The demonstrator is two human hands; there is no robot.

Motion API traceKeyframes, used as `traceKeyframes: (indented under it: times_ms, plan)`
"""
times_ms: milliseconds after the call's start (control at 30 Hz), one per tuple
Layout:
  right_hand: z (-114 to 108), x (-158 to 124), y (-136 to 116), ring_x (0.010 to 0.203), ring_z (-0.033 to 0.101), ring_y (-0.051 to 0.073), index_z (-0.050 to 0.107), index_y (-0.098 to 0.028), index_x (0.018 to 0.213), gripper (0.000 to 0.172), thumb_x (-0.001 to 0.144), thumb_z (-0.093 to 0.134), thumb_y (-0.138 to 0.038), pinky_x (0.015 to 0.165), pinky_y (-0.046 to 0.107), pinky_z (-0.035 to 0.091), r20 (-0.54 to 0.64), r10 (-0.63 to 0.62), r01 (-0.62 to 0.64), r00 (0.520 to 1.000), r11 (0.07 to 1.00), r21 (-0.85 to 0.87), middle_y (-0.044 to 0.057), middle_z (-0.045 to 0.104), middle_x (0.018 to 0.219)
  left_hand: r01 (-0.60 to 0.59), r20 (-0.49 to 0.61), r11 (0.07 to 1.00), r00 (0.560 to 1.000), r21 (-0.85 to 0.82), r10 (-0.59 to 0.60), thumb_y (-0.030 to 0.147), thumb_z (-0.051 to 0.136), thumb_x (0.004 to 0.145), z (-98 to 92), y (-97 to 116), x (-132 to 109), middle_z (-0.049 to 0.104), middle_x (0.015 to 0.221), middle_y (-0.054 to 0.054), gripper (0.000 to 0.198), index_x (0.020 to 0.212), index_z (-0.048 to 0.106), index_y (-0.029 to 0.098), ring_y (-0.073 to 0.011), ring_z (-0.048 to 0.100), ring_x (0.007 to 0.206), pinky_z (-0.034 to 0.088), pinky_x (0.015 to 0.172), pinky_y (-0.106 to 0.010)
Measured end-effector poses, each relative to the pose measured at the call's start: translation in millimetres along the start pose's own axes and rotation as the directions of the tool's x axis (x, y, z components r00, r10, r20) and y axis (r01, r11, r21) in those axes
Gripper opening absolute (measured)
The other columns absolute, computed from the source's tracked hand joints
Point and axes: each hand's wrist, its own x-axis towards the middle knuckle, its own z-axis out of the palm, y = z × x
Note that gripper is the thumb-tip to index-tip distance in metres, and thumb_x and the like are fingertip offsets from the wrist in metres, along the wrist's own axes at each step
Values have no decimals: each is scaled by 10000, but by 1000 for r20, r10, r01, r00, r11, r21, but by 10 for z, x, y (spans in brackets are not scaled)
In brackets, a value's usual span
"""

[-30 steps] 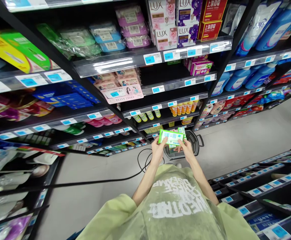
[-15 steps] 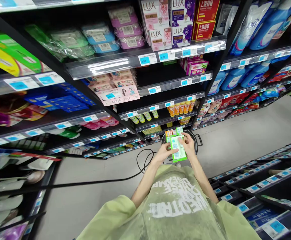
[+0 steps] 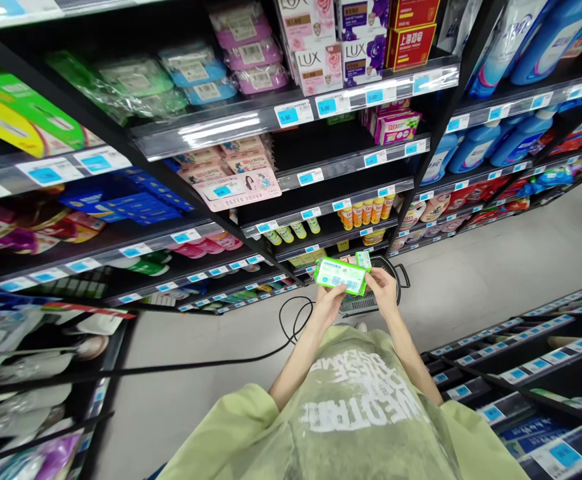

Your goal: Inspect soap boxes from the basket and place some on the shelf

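Observation:
I hold a small green and white box level in front of my chest with both hands. My left hand grips its underside from below, fingers curled on it. My right hand pinches its right end. Just beyond the box a black shopping basket stands on the floor, with another green box showing in it.
Dark shelving full of soap boxes, wipes and bottles fills the view ahead and to the left. Blue detergent bottles line the shelves on the right. A black cable loops over the grey floor. More shelves stand at my lower right.
The box was upright in my hands half a second ago; it has turned back to lie level and sits slightly higher. The view has shifted a little.

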Motion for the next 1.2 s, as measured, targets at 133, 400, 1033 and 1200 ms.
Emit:
traceKeyframes:
  times_ms: [133,400,1033,1200]
  plan:
    - [-10,23,6,662,675,199,743,-203,879,395,734,865,-550,535,302,546,-35,2,-3,999,1000,-8,55,778,822,11,14,999,1000,33,-12,311,958,620,-17,-17,-11,806,1114,-78,668,1210,655,229,-278,757,1045,561,921,-397]
    - [-13,59,52,674,694,211,735,-206,888,410,726,868,-558,533,305,549,-54,14,-14,998,1000,1,60,787,830,8,9,1000,1000,30,-8,320,971,622,-8,-41,38,811,1105,-82,665,1209,673,224,-279,764,1026,570,896,-390]
    - [35,97,84,654,669,187,740,-202,877,445,684,887,-575,534,287,545,-60,50,-49,997,999,13,49,775,808,32,-31,997,999,-75,-35,226,957,592,34,55,47,804,1124,-78,615,1147,691,213,-229,751,941,567,814,-337]
    - [60,104,100,654,666,193,733,-208,882,450,690,874,-590,539,299,541,-50,52,-53,997,999,-12,54,772,819,38,-36,995,999,-93,-41,208,958,597,14,86,39,805,1083,-64,602,1137,691,216,-221,749,921,564,815,-333]
